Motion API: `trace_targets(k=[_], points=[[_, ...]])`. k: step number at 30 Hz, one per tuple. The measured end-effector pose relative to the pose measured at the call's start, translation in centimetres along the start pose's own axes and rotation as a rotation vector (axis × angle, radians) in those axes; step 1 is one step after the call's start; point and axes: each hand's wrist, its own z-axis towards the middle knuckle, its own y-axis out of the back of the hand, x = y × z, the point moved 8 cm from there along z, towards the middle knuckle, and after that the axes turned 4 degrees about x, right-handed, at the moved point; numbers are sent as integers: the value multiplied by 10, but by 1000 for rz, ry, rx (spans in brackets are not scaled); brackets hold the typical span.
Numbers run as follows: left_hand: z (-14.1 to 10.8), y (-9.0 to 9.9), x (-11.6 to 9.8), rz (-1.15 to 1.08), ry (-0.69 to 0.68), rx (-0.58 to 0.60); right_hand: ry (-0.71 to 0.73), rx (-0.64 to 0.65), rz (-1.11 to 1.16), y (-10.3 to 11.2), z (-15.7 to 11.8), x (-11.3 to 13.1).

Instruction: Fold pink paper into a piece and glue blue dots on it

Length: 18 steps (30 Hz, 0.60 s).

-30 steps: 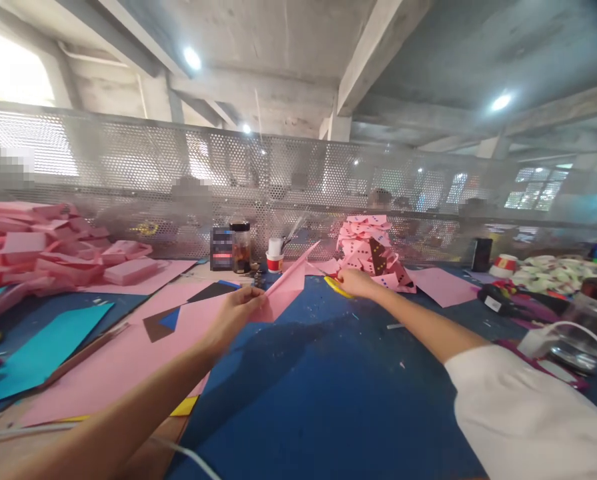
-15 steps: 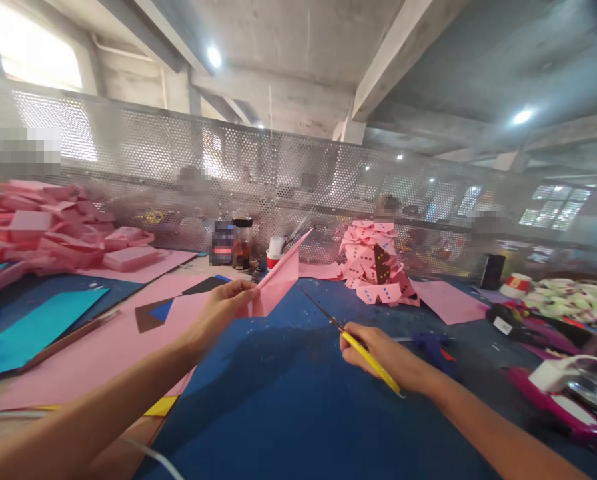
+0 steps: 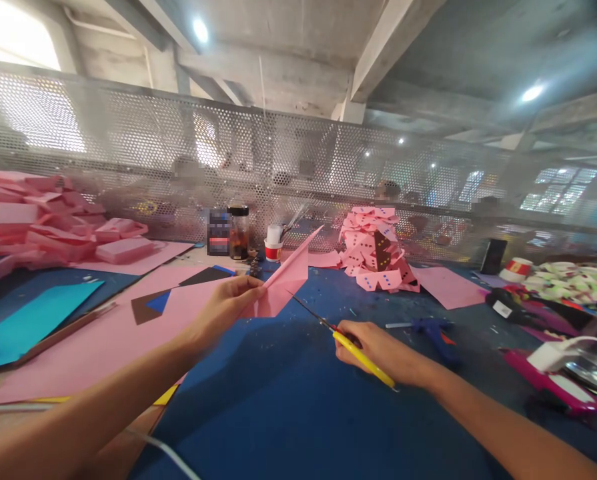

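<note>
Between thumb and fingers my left hand (image 3: 233, 300) pinches a folded pink sheet (image 3: 291, 280), raised above the blue tabletop (image 3: 258, 413). My right hand (image 3: 371, 350) is wrapped around the yellow handles of a pair of scissors (image 3: 358, 353). The dark blades point up and left, and their tip reaches the lower right part of the pink sheet. Whether the blades are cutting into it I cannot tell. Beneath my left forearm lie a large pink sheet (image 3: 93, 347) and a small brown and blue piece (image 3: 151, 307).
Pink folded pieces (image 3: 38, 220) are heaped at the left, beside a teal sheet (image 3: 38, 320). Dotted pink pieces (image 3: 371, 247) stand stacked at the back. On the right lie a blue glue gun (image 3: 435, 333) and a magenta and white device (image 3: 558, 380). A perforated metal screen (image 3: 298, 160) bounds the table.
The scissors have moved slightly left, bringing their tip from beside the pink sheet up to it. My left hand has shifted a little to the right with the sheet.
</note>
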Motion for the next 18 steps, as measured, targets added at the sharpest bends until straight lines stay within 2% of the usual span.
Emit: trace_targets(k=[6,12,18], points=[[-2,-3,-7,51,-36,-9,15,-13,2,-4,2,-1],[-1,-3,-2,58,-27,5,38,18,44,-8,2,1],[0,-5,0,86,-17,6,39,-7,12,-9,2,1]])
